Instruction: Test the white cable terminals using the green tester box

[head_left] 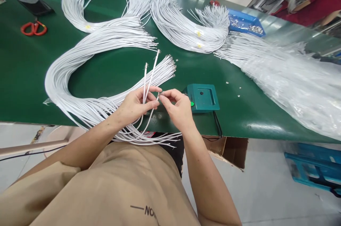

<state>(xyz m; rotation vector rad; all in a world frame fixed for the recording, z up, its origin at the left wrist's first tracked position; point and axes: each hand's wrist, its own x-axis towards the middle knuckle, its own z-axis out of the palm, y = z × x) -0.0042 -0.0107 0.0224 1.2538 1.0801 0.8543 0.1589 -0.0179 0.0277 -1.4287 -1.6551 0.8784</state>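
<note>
My left hand point(138, 106) grips a few thin white cables point(148, 76) that stick up past its fingers, their metal tips pointing away from me. My right hand point(178, 108) pinches the tip of one more white cable point(158, 96) right beside the left fingers. Both hands hover over the near edge of the green table point(26, 76). Under them a long curved bundle of white cables point(80, 62) trails off the table edge toward my lap. A small teal box with a green button point(204, 97) sits just right of my right hand.
More white cable bundles point(186, 27) lie farther back. A blue tray of small metal parts point(245, 23) is at the back right, clear plastic bags point(298, 80) at the right. Red scissors point(34, 28) and a dark phone point(33, 3) lie at the far left. Another person in red point(319, 2) sits beyond.
</note>
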